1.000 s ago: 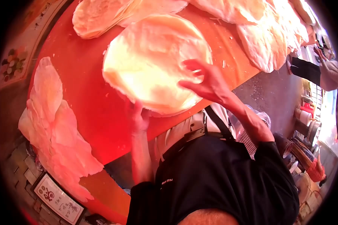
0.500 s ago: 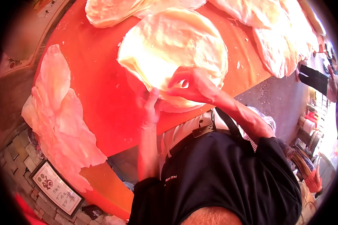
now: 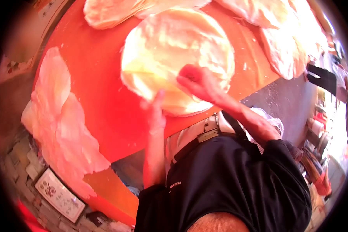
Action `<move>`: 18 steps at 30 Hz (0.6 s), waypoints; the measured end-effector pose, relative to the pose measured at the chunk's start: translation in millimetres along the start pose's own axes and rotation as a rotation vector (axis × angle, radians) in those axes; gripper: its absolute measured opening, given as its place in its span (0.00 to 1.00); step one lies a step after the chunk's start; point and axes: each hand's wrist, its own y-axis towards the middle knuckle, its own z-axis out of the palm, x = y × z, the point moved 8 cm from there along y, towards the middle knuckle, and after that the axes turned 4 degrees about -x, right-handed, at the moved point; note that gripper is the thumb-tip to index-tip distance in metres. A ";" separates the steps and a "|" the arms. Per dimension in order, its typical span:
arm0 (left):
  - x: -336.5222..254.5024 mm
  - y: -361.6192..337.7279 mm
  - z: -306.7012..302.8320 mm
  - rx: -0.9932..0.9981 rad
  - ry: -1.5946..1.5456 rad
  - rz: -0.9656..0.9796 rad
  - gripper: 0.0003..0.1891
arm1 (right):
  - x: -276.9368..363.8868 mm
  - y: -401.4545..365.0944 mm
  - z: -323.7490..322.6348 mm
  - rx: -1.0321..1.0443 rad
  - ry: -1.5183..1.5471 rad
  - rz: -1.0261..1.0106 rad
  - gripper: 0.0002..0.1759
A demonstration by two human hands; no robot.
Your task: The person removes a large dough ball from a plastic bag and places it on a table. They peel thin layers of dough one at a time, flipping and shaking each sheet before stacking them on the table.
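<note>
A round stack of thin pale sheets (image 3: 174, 42) lies on the red-orange table (image 3: 100, 77), bright with glare. Beside its lower left edge is my left hand (image 3: 155, 112), thumb and fingers apart, with nothing visible in it. Over the lower right part of the stack is my right hand (image 3: 195, 81), its fingers curled together. Blur and glare hide whatever those fingers may hold.
More pale sheets (image 3: 62, 120) lie along the table's left side. Other piles (image 3: 286, 42) are at the back right and back left (image 3: 112, 11). A framed panel with writing (image 3: 60, 195) stands at the lower left. Another person's dark clothing (image 3: 321, 79) shows at the right edge.
My right hand has moved up and slightly right, away from my left thumb, and its fingers have curled in. The near left edge of the stack now lies flatter.
</note>
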 end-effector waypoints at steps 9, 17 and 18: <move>69.1 14.4 -63.0 -0.062 -0.237 -0.348 0.22 | 32.2 -19.8 43.3 -0.150 -0.660 -0.610 0.09; 43.3 8.4 -105.4 -0.037 -0.188 -0.263 0.26 | 40.5 -6.8 -247.0 -0.542 0.268 -0.081 0.09; 46.2 7.7 -110.4 -0.036 -0.209 -0.278 0.26 | 39.0 -19.7 -284.3 -0.628 0.154 -0.143 0.09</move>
